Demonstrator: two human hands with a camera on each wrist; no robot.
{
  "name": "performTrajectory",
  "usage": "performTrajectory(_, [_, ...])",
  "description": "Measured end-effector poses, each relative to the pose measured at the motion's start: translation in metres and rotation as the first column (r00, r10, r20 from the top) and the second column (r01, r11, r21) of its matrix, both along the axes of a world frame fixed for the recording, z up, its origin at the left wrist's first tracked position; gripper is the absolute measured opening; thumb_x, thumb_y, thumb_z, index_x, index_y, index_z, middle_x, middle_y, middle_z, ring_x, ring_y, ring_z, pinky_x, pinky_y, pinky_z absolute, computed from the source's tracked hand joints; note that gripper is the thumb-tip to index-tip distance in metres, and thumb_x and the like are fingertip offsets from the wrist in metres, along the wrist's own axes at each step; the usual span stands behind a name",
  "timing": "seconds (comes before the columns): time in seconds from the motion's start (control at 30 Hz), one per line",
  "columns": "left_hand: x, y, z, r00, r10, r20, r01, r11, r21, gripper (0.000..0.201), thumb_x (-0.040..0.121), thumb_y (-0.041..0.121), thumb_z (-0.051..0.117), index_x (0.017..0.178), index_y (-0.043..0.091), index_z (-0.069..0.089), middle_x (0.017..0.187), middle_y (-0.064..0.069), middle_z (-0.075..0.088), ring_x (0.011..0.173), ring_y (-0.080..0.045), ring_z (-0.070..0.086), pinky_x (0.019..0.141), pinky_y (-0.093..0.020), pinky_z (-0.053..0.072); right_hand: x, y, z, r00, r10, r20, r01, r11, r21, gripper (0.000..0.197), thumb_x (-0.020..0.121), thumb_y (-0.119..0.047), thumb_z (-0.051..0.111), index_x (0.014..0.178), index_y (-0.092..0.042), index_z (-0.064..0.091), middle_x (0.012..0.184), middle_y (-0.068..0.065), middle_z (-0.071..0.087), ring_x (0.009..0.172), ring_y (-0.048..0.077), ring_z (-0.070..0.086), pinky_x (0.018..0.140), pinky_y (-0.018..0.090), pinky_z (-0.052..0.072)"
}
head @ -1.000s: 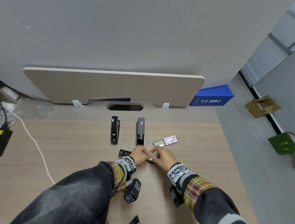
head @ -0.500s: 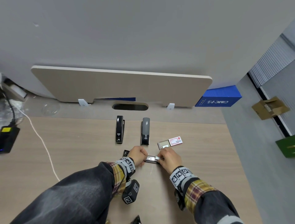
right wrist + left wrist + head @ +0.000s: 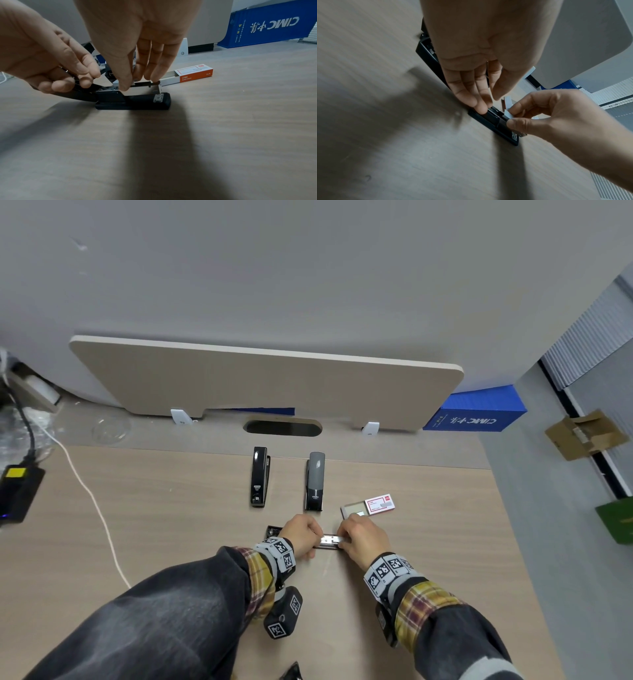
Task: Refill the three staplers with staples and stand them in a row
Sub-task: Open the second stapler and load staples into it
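An opened black stapler [image 3: 330,541] [image 3: 496,129] [image 3: 137,101] lies crosswise on the wooden table [image 3: 171,525], its silver magazine showing. My left hand [image 3: 317,537] [image 3: 489,101] [image 3: 80,81] holds its folded-back lid. My right hand [image 3: 342,537] [image 3: 511,115] [image 3: 137,82] pinches a silver staple strip [image 3: 508,112] at the magazine. Behind them, a black stapler [image 3: 259,475] and a grey stapler [image 3: 315,481] stand side by side. The red-and-white staple box [image 3: 380,504] [image 3: 195,73] lies right of them, its tray slid partly out.
A white cable [image 3: 92,501] and a black adapter [image 3: 17,494] lie on the left. A beige divider panel [image 3: 267,385] and a cable slot [image 3: 282,428] run along the back. A blue box [image 3: 476,412] sits beyond the table's right edge.
My hands have drawn slightly apart over the open stapler, and its silver magazine now shows between them. The two staplers at the back have not moved.
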State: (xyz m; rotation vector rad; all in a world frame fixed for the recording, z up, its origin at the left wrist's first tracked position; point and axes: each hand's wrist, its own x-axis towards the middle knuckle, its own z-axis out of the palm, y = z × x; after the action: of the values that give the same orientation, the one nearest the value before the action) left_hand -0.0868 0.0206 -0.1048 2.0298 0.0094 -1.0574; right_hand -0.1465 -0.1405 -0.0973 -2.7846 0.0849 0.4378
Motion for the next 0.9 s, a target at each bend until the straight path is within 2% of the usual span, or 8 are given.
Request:
performTrajectory(0.1, [-0.001,0.0,0.001,1.0,0.002,0.004,-0.002,1.0,0.012,0.017,0.079,0.002,0.054,0.076,0.019,0.058,0.058,-0.01,0.065,0.046,-0.017,0.057,0.055,-0.023,0.045,0.003,0.001,0.0,1.0,0.023,-0.01,-0.023,1.0,0.002,0.012,0.084,-0.025,0.061,0.096,-0.022,0.062,0.104,0.0,0.058,0.104,0.022,0.053,0.076,0.033,0.042])
performTrajectory(0.3, [0.001,-0.001,0.001,1.0,0.006,0.011,-0.006,1.0,0.015,0.019,0.079,0.001,0.053,0.074,0.018,0.059,0.057,-0.008,0.063,0.043,-0.017,0.057,0.05,-0.021,0.044,0.005,0.0,-0.002,0.999,0.016,-0.046,-0.016,1.0,0.012,0.013,0.083,-0.025,0.063,0.095,-0.022,0.062,0.102,0.0,0.058,0.102,0.023,0.054,0.077,0.035,0.044])
performTrajectory(0.43, [0.0,-0.001,0.001,1.0,0.01,0.007,-0.01,1.0,0.016,0.019,0.079,0.001,0.053,0.074,0.018,0.059,0.057,-0.007,0.064,0.046,-0.019,0.058,0.055,-0.023,0.047,0.005,0.001,-0.004,0.999,0.012,-0.049,-0.011,1.0,0.022,0.013,0.082,-0.026,0.064,0.094,-0.022,0.061,0.101,0.0,0.058,0.101,0.023,0.054,0.075,0.034,0.043])
performTrajectory(0.7, [0.001,-0.001,0.001,1.0,0.016,0.0,-0.016,1.0,0.017,0.018,0.079,0.0,0.053,0.075,0.017,0.06,0.059,-0.009,0.064,0.044,-0.017,0.058,0.052,-0.021,0.046,0.002,-0.003,0.004,0.998,0.015,-0.057,-0.013,1.0,0.021,0.02,0.083,-0.029,0.063,0.102,-0.026,0.061,0.105,-0.003,0.056,0.105,0.02,0.052,0.077,0.033,0.043])
performTrajectory(0.8, [0.0,-0.002,0.0,1.0,0.013,0.004,-0.013,1.0,0.021,0.018,0.078,0.001,0.052,0.076,0.017,0.06,0.059,-0.008,0.064,0.044,-0.018,0.058,0.052,-0.021,0.045,-0.001,-0.003,0.008,0.999,0.04,-0.022,-0.04,0.999,0.023,0.021,0.084,-0.023,0.055,0.104,-0.028,0.063,0.108,-0.003,0.053,0.107,0.021,0.05,0.076,0.034,0.044])
performTrajectory(0.9, [-0.001,-0.003,-0.001,1.0,0.006,0.012,-0.006,1.0,0.013,0.019,0.075,0.0,0.05,0.075,0.017,0.059,0.055,-0.006,0.062,0.042,-0.017,0.057,0.047,-0.021,0.044,-0.001,0.002,0.01,0.996,0.089,-0.016,-0.088,0.994,0.067,0.033,0.083,-0.013,0.05,0.106,-0.03,0.066,0.11,-0.003,0.051,0.107,0.02,0.047,0.074,0.029,0.04])
